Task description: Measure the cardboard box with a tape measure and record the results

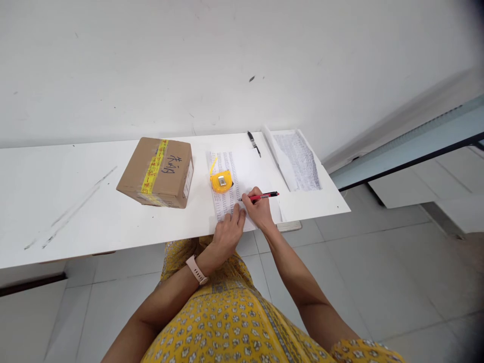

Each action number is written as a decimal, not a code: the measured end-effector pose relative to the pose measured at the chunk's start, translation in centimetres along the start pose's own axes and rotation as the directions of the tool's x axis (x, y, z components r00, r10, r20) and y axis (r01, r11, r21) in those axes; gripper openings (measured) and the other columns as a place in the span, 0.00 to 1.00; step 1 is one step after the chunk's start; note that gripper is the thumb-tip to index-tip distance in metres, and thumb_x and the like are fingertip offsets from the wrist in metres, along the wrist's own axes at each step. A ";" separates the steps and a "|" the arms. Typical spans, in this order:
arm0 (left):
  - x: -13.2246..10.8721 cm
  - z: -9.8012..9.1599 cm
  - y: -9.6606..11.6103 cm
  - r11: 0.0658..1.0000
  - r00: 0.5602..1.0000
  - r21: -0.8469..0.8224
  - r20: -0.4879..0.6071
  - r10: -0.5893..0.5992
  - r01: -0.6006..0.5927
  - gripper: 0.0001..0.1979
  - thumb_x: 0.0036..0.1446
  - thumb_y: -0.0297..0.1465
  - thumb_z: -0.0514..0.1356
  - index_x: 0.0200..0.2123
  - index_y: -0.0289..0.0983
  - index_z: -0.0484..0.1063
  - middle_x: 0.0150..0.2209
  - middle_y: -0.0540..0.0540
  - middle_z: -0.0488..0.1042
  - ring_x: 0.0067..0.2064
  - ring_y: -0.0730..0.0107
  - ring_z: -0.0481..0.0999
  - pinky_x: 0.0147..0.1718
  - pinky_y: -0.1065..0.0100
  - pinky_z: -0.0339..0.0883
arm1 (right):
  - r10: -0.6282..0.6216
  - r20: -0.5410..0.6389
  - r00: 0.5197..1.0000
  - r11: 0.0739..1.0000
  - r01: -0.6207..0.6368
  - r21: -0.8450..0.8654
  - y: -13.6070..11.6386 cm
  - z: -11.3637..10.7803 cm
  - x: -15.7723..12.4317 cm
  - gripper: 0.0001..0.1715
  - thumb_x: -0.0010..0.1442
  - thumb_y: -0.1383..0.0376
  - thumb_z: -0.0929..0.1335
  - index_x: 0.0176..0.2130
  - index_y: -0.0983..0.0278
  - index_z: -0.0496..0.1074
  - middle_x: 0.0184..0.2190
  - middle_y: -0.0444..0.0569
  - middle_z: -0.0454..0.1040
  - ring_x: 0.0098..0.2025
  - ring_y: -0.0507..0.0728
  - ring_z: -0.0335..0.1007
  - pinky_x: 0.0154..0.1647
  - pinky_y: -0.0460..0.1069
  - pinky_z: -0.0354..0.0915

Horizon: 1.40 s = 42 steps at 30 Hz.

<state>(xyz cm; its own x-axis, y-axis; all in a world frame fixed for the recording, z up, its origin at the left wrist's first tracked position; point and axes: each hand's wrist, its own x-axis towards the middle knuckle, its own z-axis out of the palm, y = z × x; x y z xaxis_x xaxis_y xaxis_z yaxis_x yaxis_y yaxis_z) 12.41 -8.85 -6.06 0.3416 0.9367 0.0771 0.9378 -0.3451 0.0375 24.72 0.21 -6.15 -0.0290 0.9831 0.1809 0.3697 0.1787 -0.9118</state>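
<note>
My right hand is closed around a red pen, with the tip resting on a printed sheet at the table's near edge. Beside it, my left hand lies flat on the lower part of that sheet, fingers stretched out; a pink watch is on its wrist. A yellow tape measure sits on the sheet just beyond my hands, its short yellow tape end sticking out.
A taped cardboard box with handwriting stands left of the sheet. A black pen and a second printed paper lie at the back right. The white table meets a white wall; tiled floor lies below.
</note>
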 end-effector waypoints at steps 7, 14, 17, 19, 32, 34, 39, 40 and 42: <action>-0.2 0.5 0.0 0.998 1.000 -0.062 -0.011 -0.020 0.019 0.35 0.60 0.26 0.55 0.70 0.37 0.52 0.70 0.37 0.54 0.50 0.53 0.75 0.35 0.60 0.74 | 0.003 0.014 1.000 1.000 -0.003 -0.025 -0.1 0.1 0.0 0.15 0.58 0.59 0.66 0.25 0.58 0.57 0.19 0.37 0.59 0.23 0.52 0.55 0.26 0.48 0.55; -0.1 0.1 0.0 0.999 1.000 -0.046 -0.002 -0.019 0.019 0.33 0.61 0.26 0.56 0.69 0.37 0.54 0.69 0.38 0.56 0.49 0.54 0.76 0.35 0.61 0.74 | 0.013 0.017 1.000 1.000 -0.013 -0.018 0.3 0.2 0.0 0.14 0.56 0.61 0.66 0.24 0.59 0.57 0.18 0.37 0.58 0.22 0.51 0.54 0.27 0.48 0.55; 0.0 0.0 0.0 0.999 1.000 -0.031 0.004 -0.011 0.011 0.32 0.60 0.25 0.55 0.68 0.36 0.56 0.69 0.37 0.57 0.49 0.55 0.76 0.35 0.62 0.74 | 0.008 0.011 1.000 1.000 -0.008 -0.012 0.3 0.2 0.0 0.14 0.57 0.61 0.66 0.25 0.59 0.57 0.18 0.37 0.58 0.22 0.51 0.54 0.26 0.48 0.54; 0.0 0.0 0.0 1.000 1.000 -0.029 0.007 -0.008 0.008 0.32 0.60 0.24 0.54 0.68 0.36 0.57 0.69 0.37 0.57 0.48 0.54 0.76 0.34 0.62 0.75 | 0.007 0.009 1.000 1.000 -0.007 -0.015 0.3 0.2 0.0 0.14 0.57 0.61 0.66 0.25 0.59 0.57 0.18 0.37 0.58 0.22 0.52 0.54 0.26 0.48 0.54; 0.0 0.0 0.0 0.996 1.000 -0.085 0.012 -0.026 0.027 0.33 0.62 0.26 0.55 0.70 0.38 0.52 0.69 0.37 0.57 0.50 0.52 0.76 0.37 0.59 0.75 | 0.002 -0.011 1.000 1.000 -0.003 -0.026 0.7 0.2 0.1 0.15 0.57 0.60 0.66 0.25 0.58 0.56 0.18 0.37 0.59 0.22 0.52 0.55 0.26 0.48 0.55; 0.0 0.0 0.0 0.997 1.000 -0.071 0.014 -0.016 0.017 0.32 0.61 0.25 0.54 0.69 0.37 0.54 0.69 0.37 0.57 0.49 0.53 0.76 0.35 0.60 0.75 | 0.010 -0.001 1.000 1.000 -0.010 -0.022 0.6 0.2 0.1 0.15 0.57 0.60 0.66 0.24 0.58 0.56 0.17 0.37 0.58 0.22 0.51 0.54 0.26 0.48 0.55; -0.1 0.2 0.0 0.997 1.000 -0.072 0.014 -0.013 0.014 0.34 0.61 0.26 0.56 0.69 0.36 0.53 0.69 0.36 0.55 0.50 0.52 0.76 0.36 0.60 0.75 | 0.013 -0.008 1.000 0.999 -0.013 -0.032 0.3 0.1 0.1 0.14 0.56 0.61 0.66 0.24 0.58 0.56 0.17 0.37 0.58 0.22 0.52 0.54 0.26 0.48 0.55; -0.1 0.4 0.0 0.997 1.000 -0.080 0.008 -0.016 0.017 0.35 0.61 0.27 0.57 0.70 0.38 0.52 0.70 0.37 0.54 0.50 0.51 0.75 0.37 0.59 0.75 | 0.010 -0.014 1.000 0.999 -0.011 -0.037 0.3 0.1 0.1 0.14 0.56 0.62 0.66 0.24 0.58 0.56 0.17 0.37 0.58 0.22 0.52 0.54 0.26 0.48 0.55; -0.2 0.6 0.0 0.996 1.000 -0.089 -0.002 -0.020 0.020 0.36 0.61 0.28 0.57 0.71 0.39 0.49 0.70 0.37 0.54 0.51 0.51 0.75 0.39 0.58 0.75 | 0.002 -0.026 1.000 0.999 -0.004 -0.044 0.4 0.1 0.1 0.15 0.56 0.62 0.66 0.24 0.58 0.55 0.17 0.37 0.58 0.22 0.52 0.54 0.26 0.48 0.54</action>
<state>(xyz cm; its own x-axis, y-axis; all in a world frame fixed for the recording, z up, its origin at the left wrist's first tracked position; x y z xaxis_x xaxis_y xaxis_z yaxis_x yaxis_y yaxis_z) 12.34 -9.01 -6.63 0.3222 0.9434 0.0786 0.9354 -0.3300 0.1272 24.75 0.37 -6.51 -0.0036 0.9821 0.1883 0.4098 0.1732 -0.8956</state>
